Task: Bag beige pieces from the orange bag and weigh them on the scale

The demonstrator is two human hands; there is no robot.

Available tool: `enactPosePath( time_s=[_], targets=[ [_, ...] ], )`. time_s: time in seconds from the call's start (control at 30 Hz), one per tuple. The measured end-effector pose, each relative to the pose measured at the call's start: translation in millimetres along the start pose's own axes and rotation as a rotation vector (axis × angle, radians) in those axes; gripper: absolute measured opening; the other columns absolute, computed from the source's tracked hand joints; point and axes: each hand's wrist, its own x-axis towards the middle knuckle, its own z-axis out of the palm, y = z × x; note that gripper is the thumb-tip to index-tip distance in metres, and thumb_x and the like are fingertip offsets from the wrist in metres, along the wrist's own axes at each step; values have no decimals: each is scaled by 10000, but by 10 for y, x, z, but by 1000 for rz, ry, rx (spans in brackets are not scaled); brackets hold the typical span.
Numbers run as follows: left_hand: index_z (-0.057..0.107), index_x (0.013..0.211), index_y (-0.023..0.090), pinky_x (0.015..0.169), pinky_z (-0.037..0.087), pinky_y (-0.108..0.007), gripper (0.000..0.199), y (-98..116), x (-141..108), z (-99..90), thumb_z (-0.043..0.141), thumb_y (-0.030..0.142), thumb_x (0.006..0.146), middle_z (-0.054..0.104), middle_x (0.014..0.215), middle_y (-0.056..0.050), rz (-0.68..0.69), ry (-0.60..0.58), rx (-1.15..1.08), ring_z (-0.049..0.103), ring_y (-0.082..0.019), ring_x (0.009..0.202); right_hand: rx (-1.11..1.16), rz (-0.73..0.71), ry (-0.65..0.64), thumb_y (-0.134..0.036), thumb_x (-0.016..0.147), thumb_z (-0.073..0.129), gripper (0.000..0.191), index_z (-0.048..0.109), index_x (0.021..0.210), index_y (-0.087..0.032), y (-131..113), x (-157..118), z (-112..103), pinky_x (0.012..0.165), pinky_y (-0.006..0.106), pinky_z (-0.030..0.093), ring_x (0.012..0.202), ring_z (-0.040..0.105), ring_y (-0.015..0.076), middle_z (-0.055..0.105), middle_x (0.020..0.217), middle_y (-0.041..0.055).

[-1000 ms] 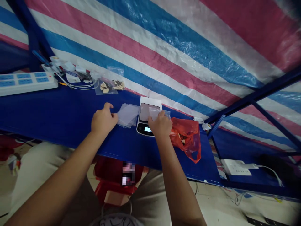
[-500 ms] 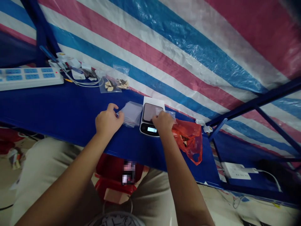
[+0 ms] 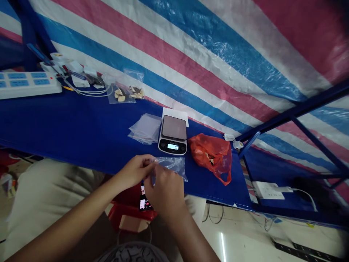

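My left hand (image 3: 133,171) and my right hand (image 3: 163,193) meet at the near edge of the blue table top (image 3: 81,116), both pinching a clear plastic bag (image 3: 173,164). The bag's far part hangs loose to the right of my fingers. Beyond my hands stands a digital scale (image 3: 173,133) on white paper (image 3: 174,113), its display lit and its pan bare. A stack of clear plastic bags (image 3: 145,128) lies to its left. Neither hand touches the scale or the stack.
A red plastic bag (image 3: 211,156) with brown pieces inside lies right of the scale. At the back are a zip bag of pale pieces (image 3: 121,94), a power strip (image 3: 27,84) and cables. A striped tarpaulin (image 3: 191,54) covers the wall; blue metal bars (image 3: 297,109) stand right.
Both hands have moved back from the scale toward me, taking the clear bag off the pan to the table's near edge. The scale's pan and display now show fully.
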Motion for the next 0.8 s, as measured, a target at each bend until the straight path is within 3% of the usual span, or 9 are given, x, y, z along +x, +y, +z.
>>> enactPosePath(
  time_s=[0.07, 0.13, 0.2, 0.27, 0.43, 0.6, 0.7, 0.8],
  targets=[
    [626, 961, 183, 581, 487, -279, 390, -30, 12, 12, 587, 560, 865, 704, 742, -29, 27, 20, 133, 658, -182, 616, 70, 0, 54, -255, 942, 543, 175, 702, 931, -182, 117, -48, 5, 662, 322, 529, 739, 714, 234, 749, 832, 74],
    [620, 1011, 189, 582, 466, -287, 331, -17, 23, 38, 546, 493, 904, 689, 701, -14, 65, 72, 297, 647, -185, 582, 88, -25, 165, -245, 995, 458, 284, 697, 1110, -145, 228, -111, 50, 855, 394, 551, 977, 712, 266, 754, 1032, 129],
    [620, 1062, 188, 654, 473, -297, 282, 9, 34, 72, 529, 418, 926, 707, 743, -24, 117, 125, 453, 685, -201, 669, 45, -98, 227, -293, 1025, 425, 422, 601, 1342, -77, 308, -184, 169, 1073, 496, 461, 1292, 583, 316, 666, 1317, 201],
    [614, 1117, 190, 716, 477, -307, 272, 13, 47, 104, 523, 375, 941, 731, 818, -43, 134, 158, 563, 716, -221, 784, -24, -160, 199, -390, 1031, 445, 569, 487, 1467, -28, 375, -249, 340, 1193, 575, 316, 1475, 389, 349, 513, 1512, 232],
    [563, 1252, 201, 782, 493, -332, 316, -81, 75, 169, 510, 367, 989, 749, 918, -59, 157, 146, 705, 728, -250, 910, -168, -57, 176, -495, 1040, 404, 729, 340, 1556, 16, 671, -359, 640, 1213, 654, 214, 1552, 214, 386, 287, 1642, 253],
    [495, 1373, 193, 773, 510, -360, 412, -112, 65, 224, 510, 383, 1007, 748, 978, -83, 179, 164, 847, 729, -277, 920, -191, 16, 197, -487, 1057, 354, 711, 308, 1576, -4, 984, -452, 582, 1197, 658, 241, 1550, 231, 371, 294, 1638, 251],
    [496, 1367, 192, 760, 512, -346, 405, -82, 62, 226, 533, 363, 1001, 741, 937, -59, 175, 167, 845, 726, -256, 877, -170, -8, 237, -438, 1066, 339, 677, 283, 1586, -9, 968, -410, 494, 1211, 640, 228, 1570, 171, 346, 274, 1649, 249],
    [499, 1360, 191, 737, 514, -322, 406, -62, 63, 222, 562, 341, 988, 720, 877, -34, 183, 177, 845, 719, -233, 838, -149, -135, 192, -416, 1064, 348, 650, 307, 1583, -27, 840, -291, 475, 1245, 592, 190, 1581, 139, 304, 277, 1659, 211]
  ],
)
